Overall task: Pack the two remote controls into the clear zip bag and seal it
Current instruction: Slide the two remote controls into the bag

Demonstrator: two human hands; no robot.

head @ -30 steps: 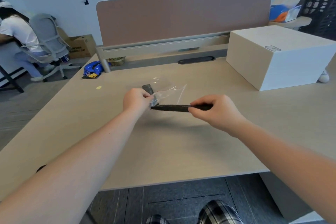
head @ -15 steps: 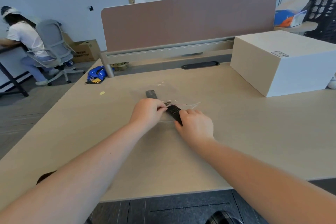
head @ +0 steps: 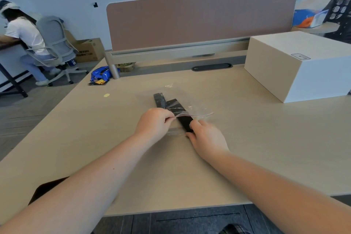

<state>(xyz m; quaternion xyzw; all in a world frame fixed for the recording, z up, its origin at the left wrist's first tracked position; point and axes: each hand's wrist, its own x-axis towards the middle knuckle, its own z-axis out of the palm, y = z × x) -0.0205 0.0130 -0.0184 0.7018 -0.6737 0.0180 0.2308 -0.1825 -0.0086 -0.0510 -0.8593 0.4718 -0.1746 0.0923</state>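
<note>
A clear zip bag (head: pixel 197 111) lies flat on the desk in front of me. One black remote control (head: pixel 159 99) lies inside it, pointing away from me. A second black remote (head: pixel 179 114) sits partway in the bag's mouth, its near end sticking out. My left hand (head: pixel 154 122) pinches the upper lip of the bag's opening and lifts it. My right hand (head: pixel 206 137) grips the near end of the second remote at the bag's mouth.
A large white box (head: pixel 298 64) stands at the desk's back right. A brown divider panel (head: pixel 199 17) runs along the far edge. A small yellow dot (head: pixel 106 95) lies at left. A seated person (head: pixel 22 38) and a chair are off to the left.
The second remote, held crosswise above the desk a second ago, has turned lengthwise and slid into the bag's mouth. My right hand moved left and forward with it; my left hand kept the bag's lip.
</note>
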